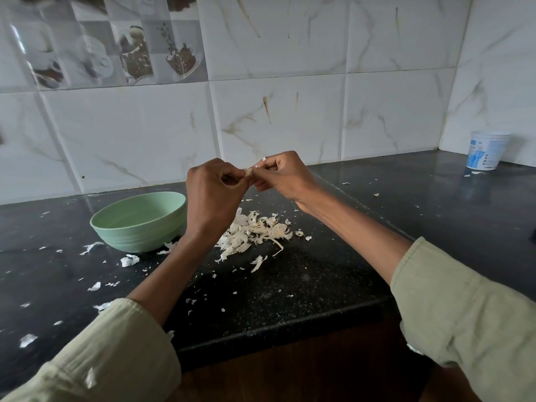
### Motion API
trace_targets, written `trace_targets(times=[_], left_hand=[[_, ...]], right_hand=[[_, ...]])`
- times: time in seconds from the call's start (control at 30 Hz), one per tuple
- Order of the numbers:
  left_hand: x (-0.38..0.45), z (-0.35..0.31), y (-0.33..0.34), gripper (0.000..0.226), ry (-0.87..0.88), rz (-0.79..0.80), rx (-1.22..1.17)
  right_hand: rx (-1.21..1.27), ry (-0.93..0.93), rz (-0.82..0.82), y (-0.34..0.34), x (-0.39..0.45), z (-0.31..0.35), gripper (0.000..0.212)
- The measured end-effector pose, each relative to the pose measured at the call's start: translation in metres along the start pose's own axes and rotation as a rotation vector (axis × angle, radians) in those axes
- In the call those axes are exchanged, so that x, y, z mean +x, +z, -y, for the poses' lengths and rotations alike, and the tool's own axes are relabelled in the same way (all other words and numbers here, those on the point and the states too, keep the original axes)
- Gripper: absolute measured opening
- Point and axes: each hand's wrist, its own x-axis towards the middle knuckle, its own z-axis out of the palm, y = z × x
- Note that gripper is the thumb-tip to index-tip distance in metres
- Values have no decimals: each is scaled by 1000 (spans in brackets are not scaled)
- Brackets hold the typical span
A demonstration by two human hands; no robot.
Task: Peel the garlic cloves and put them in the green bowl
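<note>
Both hands are raised above the tabletop [319, 274], meeting over a small garlic clove [249, 171] held in the air between them. The left hand [213, 192] pinches the clove with curled fingers [232, 177], while the right hand [282, 174] nips at its papery skin from the other side. The clove looks light, firm and small, and it is likely slippery once bare, so a fingertip pinch at its ends seems wise. The skin is thin and brittle and tears in flakes, like the peel pile [255, 230] below. The green bowl [139, 221] sits just left of the pile; its contents are hidden
</note>
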Motion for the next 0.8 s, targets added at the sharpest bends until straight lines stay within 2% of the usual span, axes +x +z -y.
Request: trace_targets(times=[0.23,0.53,0.67,0.8], left_hand=[[2,-3,-4,14,-141,32,-165],[7,5,-5,27,-306,129,-351],[7,9,-4,26,-330,144,-373],[7,11,-4,23,-341,137,-398]], right_hand=[[40,-1,31,-3,-1,2,8],[-55,-14,37,-6,3,0,13],[-156,-30,49,-6,3,1,18],[-341,-88,170,-10,2,3,19]])
